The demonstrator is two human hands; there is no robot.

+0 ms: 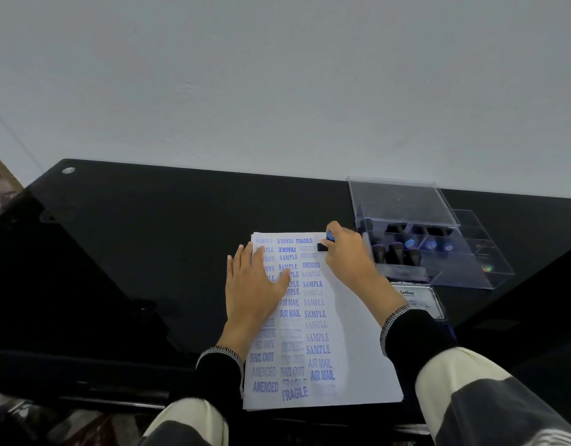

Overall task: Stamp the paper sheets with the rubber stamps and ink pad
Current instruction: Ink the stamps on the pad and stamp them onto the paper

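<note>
Head view: one picture only, looking down on a black glossy table (123, 252) against a pale wall.
Paper sheets (351, 320): a small stack is lying near the front edge of the table, the top sheet carrying three columns of blue prints — SAMPLE, FRAGILE, AMENDED, AIR MAIL, EXPRESS, FAX OUT. Some prints are faint and hard to read.
Left hand (257, 284): it is resting flat on the left part of the top sheet with fingers spread, hiding several prints under it.
Right hand (347, 252): its fingers are curling around a rubber stamp (326, 242) at the top right corner of the sheet. Only the blue cap and a dark base are showing; whether the base is touching the paper, I cannot tell.
Stamp box (470, 268): clear plastic, lid open, standing just right of the paper — more stamps with dark handles are lying inside, their count unclear.
Ink pad (421, 300): its case is sitting in front of the box, partly covered by the right sleeve.
</note>
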